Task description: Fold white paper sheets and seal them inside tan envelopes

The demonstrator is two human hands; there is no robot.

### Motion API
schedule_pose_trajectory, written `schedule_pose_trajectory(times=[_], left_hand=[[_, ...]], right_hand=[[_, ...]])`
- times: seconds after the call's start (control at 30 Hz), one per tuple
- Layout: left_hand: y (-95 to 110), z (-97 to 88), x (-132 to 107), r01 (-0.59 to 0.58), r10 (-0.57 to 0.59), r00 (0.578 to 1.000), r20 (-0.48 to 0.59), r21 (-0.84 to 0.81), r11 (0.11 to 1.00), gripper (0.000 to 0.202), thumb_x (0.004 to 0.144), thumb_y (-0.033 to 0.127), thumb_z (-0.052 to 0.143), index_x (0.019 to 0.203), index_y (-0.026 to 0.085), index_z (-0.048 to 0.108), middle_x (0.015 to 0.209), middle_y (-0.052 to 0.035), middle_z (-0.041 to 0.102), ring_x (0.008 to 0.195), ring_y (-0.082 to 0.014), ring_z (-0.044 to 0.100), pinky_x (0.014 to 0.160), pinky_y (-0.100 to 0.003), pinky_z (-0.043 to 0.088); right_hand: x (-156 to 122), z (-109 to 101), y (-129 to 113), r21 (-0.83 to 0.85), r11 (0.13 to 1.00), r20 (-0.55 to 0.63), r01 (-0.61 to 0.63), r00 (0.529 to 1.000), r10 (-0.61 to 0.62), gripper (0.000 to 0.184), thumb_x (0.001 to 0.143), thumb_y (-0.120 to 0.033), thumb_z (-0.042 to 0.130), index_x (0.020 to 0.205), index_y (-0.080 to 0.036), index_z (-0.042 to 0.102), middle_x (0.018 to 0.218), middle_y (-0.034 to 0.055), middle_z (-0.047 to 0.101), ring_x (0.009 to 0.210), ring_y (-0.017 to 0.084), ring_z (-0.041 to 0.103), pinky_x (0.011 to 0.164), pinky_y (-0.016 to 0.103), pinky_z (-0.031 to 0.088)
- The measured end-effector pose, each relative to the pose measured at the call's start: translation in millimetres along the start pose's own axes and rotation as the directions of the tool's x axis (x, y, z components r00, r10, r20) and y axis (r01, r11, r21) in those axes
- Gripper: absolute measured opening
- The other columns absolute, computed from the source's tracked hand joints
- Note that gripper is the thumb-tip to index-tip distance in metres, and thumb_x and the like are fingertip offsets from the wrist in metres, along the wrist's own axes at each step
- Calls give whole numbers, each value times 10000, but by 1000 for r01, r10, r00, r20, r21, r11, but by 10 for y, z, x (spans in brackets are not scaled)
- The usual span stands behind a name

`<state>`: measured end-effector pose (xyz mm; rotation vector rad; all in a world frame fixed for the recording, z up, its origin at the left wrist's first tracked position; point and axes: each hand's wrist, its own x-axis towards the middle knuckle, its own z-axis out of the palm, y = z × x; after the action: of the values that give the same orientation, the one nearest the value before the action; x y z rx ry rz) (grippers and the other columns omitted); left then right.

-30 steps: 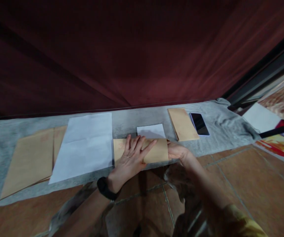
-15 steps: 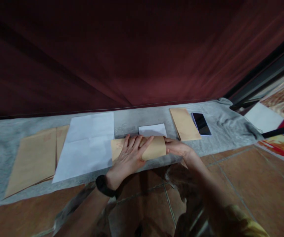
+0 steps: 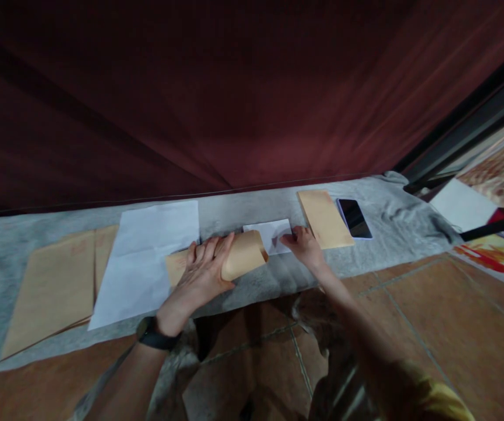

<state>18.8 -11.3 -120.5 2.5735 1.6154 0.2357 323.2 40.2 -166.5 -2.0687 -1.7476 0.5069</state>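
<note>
A brown paper envelope (image 3: 244,257) lies under my left hand (image 3: 203,268), its right end bowed up into an open mouth. My left fingers press across it from above, with the thumb along its near side. Just right of that mouth is a small folded white paper (image 3: 272,235), flat on the grey cloth. My right hand (image 3: 306,245) is at its right edge, fingers curled and thumb over the paper. The fingertips' exact grip is partly hidden.
A large white sheet (image 3: 151,257) and several brown envelopes (image 3: 54,286) lie to the left. To the right are a stack of brown envelopes (image 3: 325,219) and a phone (image 3: 354,218). The grey cloth (image 3: 392,222) covers a narrow ledge before a dark red curtain (image 3: 234,117).
My right hand has left the envelope's right end and moved to the small white paper. My left hand has shifted left with the envelope, whose right end now gapes.
</note>
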Motion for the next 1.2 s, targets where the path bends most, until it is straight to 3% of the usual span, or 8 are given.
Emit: schedule_pose_trajectory(times=[0.17, 0.3, 0.6, 0.87, 1.07, 1.2], left_hand=[[-47, 40, -2, 39, -39, 999, 11, 1, 999, 1161, 706, 346, 805, 1621, 258, 97, 1523, -170, 439, 1424, -384, 406, 1203, -643, 212], [-65, 49, 5, 52, -52, 998, 30, -14, 999, 1182, 702, 361, 816, 1621, 272, 79, 1512, -162, 452, 1416, -379, 417, 1202, -656, 199], [-57, 12, 25, 15, -15, 999, 47, -1, 1000, 1167, 706, 340, 819, 1616, 268, 92, 1538, -181, 413, 1444, -381, 379, 1202, -667, 164], [-149, 81, 35, 25, -21, 998, 62, -53, 998, 1206, 700, 397, 820, 1619, 288, 47, 1534, -177, 403, 1451, -393, 365, 1199, -674, 146], [-198, 101, 77, 64, -58, 995, 85, -73, 995, 1230, 683, 412, 829, 1620, 285, 43, 1535, -185, 393, 1462, -392, 346, 1200, -673, 146], [-200, 87, 100, 82, -74, 992, 101, -86, 993, 1221, 680, 400, 825, 1617, 271, 52, 1527, -184, 405, 1458, -386, 354, 1196, -679, 143]], right_hand=[[-16, 82, -98, -40, 999, 4, -28, 1000, 28, 442, 836, -419, 728, 1151, -142, 588, 1135, 191, 665, 1130, 322, 612, 915, 370, 458], [6, 106, -91, 0, 999, 8, -48, 999, 48, 451, 817, -388, 742, 1162, -143, 586, 1108, 173, 678, 1117, 326, 627, 905, 374, 461], [15, 42, -121, -51, 998, 23, -47, 999, 49, 243, 849, -359, 699, 999, -178, 634, 1058, 148, 679, 1036, 292, 646, 847, 345, 472], [65, -43, -28, -3, 999, -31, -45, 998, 45, 82, 889, -310, 607, 893, -230, 591, 775, 46, 661, 815, 249, 659, 698, 312, 434], [73, -117, 48, 284, 958, -134, 30, 991, 8, 111, 857, -290, 522, 939, -237, 576, 773, 27, 619, 747, 227, 600, 693, 327, 479], [65, -154, 71, 572, 819, -152, 55, 988, 40, 237, 850, -383, 507, 1030, -242, 570, 850, 25, 609, 706, 195, 561, 603, 307, 514]])
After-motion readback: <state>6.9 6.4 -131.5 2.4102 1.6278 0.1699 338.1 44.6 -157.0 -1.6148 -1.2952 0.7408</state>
